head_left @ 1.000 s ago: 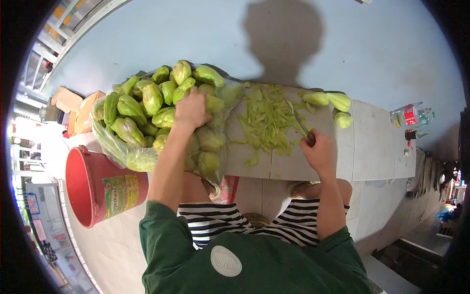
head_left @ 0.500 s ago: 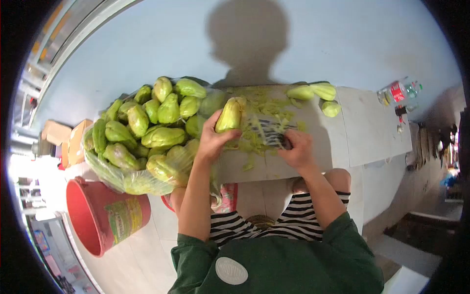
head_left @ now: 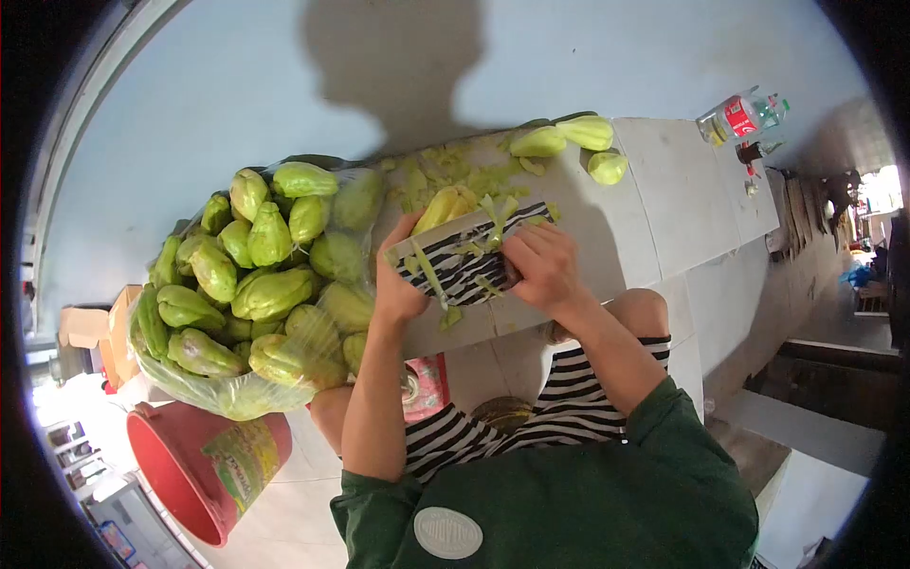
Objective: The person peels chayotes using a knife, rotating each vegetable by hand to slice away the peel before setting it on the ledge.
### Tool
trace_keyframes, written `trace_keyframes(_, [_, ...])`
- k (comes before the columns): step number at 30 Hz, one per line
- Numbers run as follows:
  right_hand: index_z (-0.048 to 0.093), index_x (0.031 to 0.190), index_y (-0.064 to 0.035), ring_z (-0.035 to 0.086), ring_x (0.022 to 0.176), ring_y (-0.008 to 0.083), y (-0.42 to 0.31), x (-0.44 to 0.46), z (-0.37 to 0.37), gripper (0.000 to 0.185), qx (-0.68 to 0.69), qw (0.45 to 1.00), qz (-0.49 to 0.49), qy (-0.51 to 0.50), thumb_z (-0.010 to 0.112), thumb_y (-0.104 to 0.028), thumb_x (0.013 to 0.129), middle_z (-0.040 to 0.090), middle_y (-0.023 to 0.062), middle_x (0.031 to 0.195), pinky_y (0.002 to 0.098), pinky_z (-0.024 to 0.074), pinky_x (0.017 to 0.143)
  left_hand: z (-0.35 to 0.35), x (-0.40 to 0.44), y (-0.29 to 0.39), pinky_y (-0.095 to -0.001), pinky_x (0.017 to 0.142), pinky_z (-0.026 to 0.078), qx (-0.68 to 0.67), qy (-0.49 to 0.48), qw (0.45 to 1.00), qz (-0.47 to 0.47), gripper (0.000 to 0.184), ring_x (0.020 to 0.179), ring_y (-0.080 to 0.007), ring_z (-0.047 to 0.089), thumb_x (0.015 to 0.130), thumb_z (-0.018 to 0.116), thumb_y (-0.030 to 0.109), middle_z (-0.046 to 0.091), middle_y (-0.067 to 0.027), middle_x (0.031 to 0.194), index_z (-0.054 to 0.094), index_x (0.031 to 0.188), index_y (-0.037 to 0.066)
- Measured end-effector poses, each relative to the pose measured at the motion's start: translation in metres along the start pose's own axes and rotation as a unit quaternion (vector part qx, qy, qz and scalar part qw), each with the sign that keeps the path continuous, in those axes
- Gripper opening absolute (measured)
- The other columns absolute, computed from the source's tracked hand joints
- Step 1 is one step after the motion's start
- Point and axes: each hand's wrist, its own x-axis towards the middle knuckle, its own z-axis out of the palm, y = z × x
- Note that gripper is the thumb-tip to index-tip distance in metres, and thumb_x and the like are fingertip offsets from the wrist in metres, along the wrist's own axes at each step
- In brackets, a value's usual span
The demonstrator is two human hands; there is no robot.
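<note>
My left hand (head_left: 400, 280) is wrapped round a partly peeled chayote (head_left: 444, 207), whose lower part is hidden behind a blade. My right hand (head_left: 544, 268) grips the handle of a cleaver (head_left: 463, 264), its broad shiny blade tilted across the front of the chayote. The striped shorts are mirrored in the blade, and strips of green peel stick to it. Beneath and behind lie scattered peelings (head_left: 483, 178) on the tiled bench (head_left: 654, 209). Three pale peeled chayotes (head_left: 537, 142) rest at the back of the bench, right of the peelings.
At the left a clear plastic bag (head_left: 251, 398) bulges with many unpeeled chayotes (head_left: 275, 294). A red bucket (head_left: 180, 474) leans on the floor below it. Bottles (head_left: 739, 119) stand at the bench's far right, against the wall (head_left: 588, 57). Cardboard boxes (head_left: 118, 337) sit at far left.
The cleaver has swung left and up, its blade now in front of the chayote. Both hands are closer together. The whole view has shifted, with the bench appearing more tilted.
</note>
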Motion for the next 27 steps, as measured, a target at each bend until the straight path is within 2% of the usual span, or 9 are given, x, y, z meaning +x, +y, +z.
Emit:
trace_keyframes(2, [0.054,0.071,-0.0098,0.057,0.063,0.0229,-0.003,0.002,0.004,0.019,-0.006,1.0,-0.015,0.001,0.065,-0.017,0.058,0.053,0.0042,0.066,0.0348,0.0429,0.06,0.001,-0.005,-0.013,-0.0282,0.086,0.047,-0.111,0.028,0.993,-0.025,0.053,0.096,-0.0142,0.059,0.073,0.074,0.012,0.066,-0.0101,0.105,0.056,0.121,-0.003])
trace_keyframes(14, [0.051,0.069,-0.0114,0.053,0.06,0.0206,-0.009,0.0,0.016,0.013,-0.02,0.999,-0.05,0.0,0.061,-0.018,0.064,0.048,0.0026,0.063,0.0334,0.0394,0.057,-0.002,-0.008,-0.002,-0.0266,0.084,0.047,-0.034,-0.007,0.999,-0.029,0.042,0.093,-0.013,0.058,0.079,0.066,0.006,0.065,-0.0089,0.104,0.056,0.118,-0.005])
trace_keyframes(16, [0.051,0.068,-0.0118,0.053,0.059,0.0202,-0.01,0.001,0.015,0.013,-0.022,0.998,-0.051,0.003,0.061,-0.018,0.063,0.047,0.0023,0.062,0.0332,0.039,0.056,0.002,-0.008,-0.004,-0.0272,0.087,0.046,-0.195,0.006,0.976,-0.093,0.044,0.094,-0.014,0.059,0.078,0.067,0.008,0.065,-0.0094,0.102,0.056,0.118,-0.005])
trace_keyframes(19, [0.054,0.07,-0.0086,0.058,0.062,0.025,-0.003,-0.002,0.014,0.013,-0.026,0.998,-0.021,-0.05,0.064,-0.016,0.066,0.054,0.0064,0.065,0.0369,0.0433,0.058,0.001,-0.015,-0.014,-0.0286,0.08,0.05,-0.206,0.05,0.975,-0.072,0.048,0.089,-0.0156,0.061,0.075,0.07,0.01,0.065,-0.0098,0.099,0.056,0.118,-0.005])
trace_keyframes(20, [0.055,0.072,-0.0054,0.057,0.061,0.0278,0.012,-0.003,0.024,0.016,-0.005,0.994,0.086,-0.064,0.066,-0.014,0.065,0.055,0.0094,0.065,0.0375,0.0434,0.057,-0.001,-0.018,-0.009,-0.029,0.078,0.051,-0.209,0.064,0.974,-0.066,0.049,0.087,-0.0161,0.061,0.075,0.071,0.01,0.065,-0.0099,0.098,0.055,0.118,-0.005])
trace_keyframes(21, [0.056,0.073,-0.0022,0.057,0.061,0.0306,0.02,-0.003,0.028,0.019,0.015,0.979,0.189,-0.076,0.069,-0.012,0.063,0.057,0.0125,0.066,0.0381,0.0436,0.056,-0.006,-0.017,0.02,-0.0293,0.07,0.053,-0.157,0.053,0.977,-0.136,0.051,0.083,-0.0166,0.062,0.073,0.073,0.011,0.064,-0.01,0.097,0.055,0.118,-0.004])
trace_keyframes(22, [0.056,0.073,-0.0022,0.057,0.061,0.0306,0.02,0.001,0.022,0.019,0.016,0.979,0.188,-0.072,0.069,-0.012,0.063,0.057,0.0125,0.066,0.0381,0.0436,0.056,-0.011,-0.015,0.037,-0.0297,0.062,0.054,-0.102,0.041,0.973,-0.202,0.054,0.079,-0.0171,0.063,0.071,0.075,0.012,0.064,-0.01,0.095,0.055,0.118,-0.003])
trace_keyframes(23, [0.058,0.077,-0.0019,0.058,0.062,0.0323,0.018,0.005,0.015,0.021,0.035,0.971,0.223,-0.082,0.07,-0.014,0.065,0.058,0.0139,0.067,0.0387,0.0442,0.056,-0.012,-0.015,0.037,-0.0284,0.048,0.051,-0.129,0.05,0.974,-0.18,0.056,0.073,-0.0159,0.062,0.069,0.076,0.011,0.063,-0.0092,0.093,0.054,0.118,-0.002])
trace_keyframes(27, [0.058,0.078,-0.0056,0.063,0.071,0.0346,0.009,0.002,0.009,0.024,0.081,0.967,0.21,-0.118,0.072,-0.02,0.066,0.064,0.0132,0.074,0.0449,0.0481,0.061,-0.019,-0.015,0.037,-0.0287,0.06,0.053,-0.1,0.057,0.983,-0.144,0.052,0.078,-0.0156,0.063,0.07,0.076,0.01,0.064,-0.0084,0.094,0.056,0.116,-0.002])
